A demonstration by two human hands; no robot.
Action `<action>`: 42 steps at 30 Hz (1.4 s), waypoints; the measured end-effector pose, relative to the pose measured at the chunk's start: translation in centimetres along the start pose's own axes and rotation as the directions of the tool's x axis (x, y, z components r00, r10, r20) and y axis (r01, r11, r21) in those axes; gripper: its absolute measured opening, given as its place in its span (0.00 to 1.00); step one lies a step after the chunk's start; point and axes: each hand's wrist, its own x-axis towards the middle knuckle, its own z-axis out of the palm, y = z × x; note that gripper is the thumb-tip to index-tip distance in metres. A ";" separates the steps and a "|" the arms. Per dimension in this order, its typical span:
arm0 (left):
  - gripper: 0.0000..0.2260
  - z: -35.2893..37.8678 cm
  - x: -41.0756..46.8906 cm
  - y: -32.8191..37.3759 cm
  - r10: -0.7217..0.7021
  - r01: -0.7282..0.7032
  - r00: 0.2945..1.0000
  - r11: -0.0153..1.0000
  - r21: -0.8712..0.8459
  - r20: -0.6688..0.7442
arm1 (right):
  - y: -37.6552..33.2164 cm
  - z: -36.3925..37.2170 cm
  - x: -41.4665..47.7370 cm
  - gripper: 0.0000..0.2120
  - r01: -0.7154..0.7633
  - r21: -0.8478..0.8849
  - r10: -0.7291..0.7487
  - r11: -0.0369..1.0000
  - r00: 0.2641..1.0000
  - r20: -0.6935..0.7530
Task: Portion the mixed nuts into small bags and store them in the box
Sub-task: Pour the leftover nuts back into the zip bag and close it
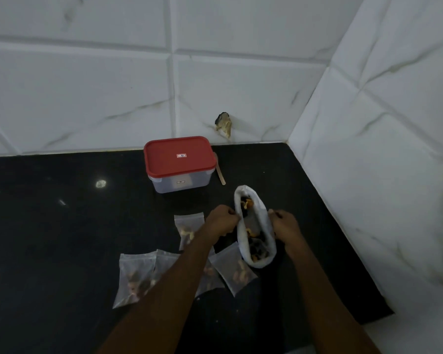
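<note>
Our left hand point(221, 218) and right hand point(286, 225) each pinch one side of the white nut bag point(259, 263), spreading its mouth on the black counter point(62, 238). Filled small bags point(134, 274) lie just beside it, so portioning looks well along; storing appears not yet begun, with the red-lidded box point(179, 163) shut behind them.

There is only one camera. It sits on the person's head and looks forward and down at the black worktop point(62, 226). The view is wide. Both arms come in from the bottom edge. The left hand point(221, 219), the right hand point(287, 226) and the white bag point(257, 263) they hold are close, below the middle. The tiled walls point(87, 85) stand farther off, at the top and right.
</note>
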 end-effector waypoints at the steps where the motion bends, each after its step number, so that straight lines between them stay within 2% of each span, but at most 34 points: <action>1: 0.11 0.2 -0.3 0.0 -0.013 0.014 1.000 0.996 -0.090 0.007 | 0.0 0.0 0.0 0.14 -0.058 0.093 0.056 0.994 0.998 0.025; 5: 0.09 1.0 -1.2 -0.2 -0.055 0.084 0.996 0.858 -0.507 0.070 | -0.2 -0.4 -0.9 0.18 -0.059 0.445 0.008 0.893 0.993 0.116; 8: 0.07 1.0 -1.7 -0.1 -0.059 0.080 0.997 0.792 -0.605 0.054 | -1.0 -1.9 -1.6 0.17 -0.139 0.340 0.080 0.930 0.980 0.182; 10: 0.06 0.9 -2.2 0.0 -0.065 0.080 0.997 0.775 -0.627 0.048 | -1.0 -2.4 -1.8 0.15 -0.091 0.343 0.020 0.935 0.978 0.206; 13: 0.09 0.6 -2.5 0.2 -0.085 0.129 0.991 0.755 -0.643 0.098 | -1.1 -2.7 -2.0 0.12 -0.060 0.339 -0.021 0.939 0.973 0.231; 15: 0.11 0.4 -2.6 0.1 -0.094 0.140 0.990 0.770 -0.622 0.106 | -1.2 -2.3 -2.0 0.08 -0.023 0.298 -0.037 0.954 0.980 0.196; 16: 0.11 0.4 -2.5 -0.1 -0.092 0.126 0.992 0.795 -0.594 0.088 | -1.0 -1.9 -1.8 0.05 0.043 0.242 -0.073 0.969 0.991 0.115; 17: 0.11 0.4 -2.3 -0.3 -0.086 0.099 0.995 0.836 -0.540 0.049 | -0.6 -1.6 -1.5 0.04 0.131 0.139 -0.134 0.982 0.991 0.007; 19: 0.11 0.6 -1.8 -0.7 -0.058 0.029 0.996 0.937 -0.347 -0.073 | 0.5 -0.9 -1.4 0.07 0.286 -0.103 -0.299 0.953 0.940 -0.162; 21: 0.11 0.7 -1.7 -1.0 -0.004 -0.020 0.987 0.989 -0.145 -0.160 | 1.3 -0.4 -1.4 0.08 0.350 -0.208 -0.389 0.913 0.901 -0.192; 23: 0.12 0.9 -1.5 -1.1 0.035 -0.043 0.988 0.998 -0.048 -0.151 | 1.4 -0.3 -1.5 0.08 0.357 -0.194 -0.386 0.914 0.911 -0.147; 25: 0.11 0.9 -1.6 -0.9 0.037 -0.045 0.994 0.996 -0.078 -0.106 | 1.1 -0.4 -1.5 0.14 0.321 -0.103 -0.329 0.941 0.941 -0.078; 27: 0.16 0.7 -1.6 -0.6 0.009 -0.024 0.996 0.985 -0.172 -0.087 | 0.9 -0.4 -1.2 0.16 0.237 -0.024 -0.238 0.971 0.971 -0.010; 29: 0.19 0.3 -1.3 -0.5 -0.033 0.012 0.996 0.965 -0.264 -0.078 | 0.2 -0.5 -0.8 0.13 0.055 0.176 -0.069 0.983 0.995 0.074; 31: 0.17 -0.1 -0.9 -0.5 -0.051 0.027 0.997 0.942 -0.334 -0.063 | -1.0 -0.8 -0.6 0.18 -0.077 0.241 0.035 0.967 0.984 0.174; 32: 0.16 -0.3 -0.7 -0.5 -0.059 0.034 0.997 0.920 -0.390 -0.051 | -1.7 -0.8 -0.6 0.21 -0.074 0.141 0.041 0.987 0.974 0.225; 35: 0.12 -0.9 -0.1 -0.2 -0.069 0.076 0.997 0.813 -0.577 0.034 | -2.8 -0.3 -0.6 0.21 -0.120 0.034 0.111 0.992 0.975 0.192; 36: 0.11 -1.1 0.0 0.0 -0.068 0.096 0.995 0.782 -0.616 0.069 | -2.6 -0.2 -0.5 0.19 -0.139 0.138 0.097 0.981 0.958 0.271; 37: 0.11 -1.2 0.0 0.1 -0.070 0.121 0.992 0.763 -0.635 0.105 | -2.1 -0.4 -0.3 0.18 -0.095 0.190 0.014 0.977 0.921 0.389; 38: 0.11 -1.3 0.0 0.2 -0.073 0.146 0.988 0.750 -0.645 0.139 | -1.5 -0.9 -0.2 0.18 -0.135 0.334 -0.013 0.933 0.913 0.407; 39: 0.11 -1.3 0.1 0.2 -0.073 0.166 0.983 0.745 -0.646 0.169 | -1.3 -1.4 0.1 0.19 -0.147 0.385 -0.036 0.911 0.902 0.430; 42: 0.11 -1.3 0.3 -0.1 -0.061 0.190 0.973 0.751 -0.632 0.221 | -1.2 -1.9 1.1 0.25 -0.146 0.232 0.041 0.962 0.913 0.407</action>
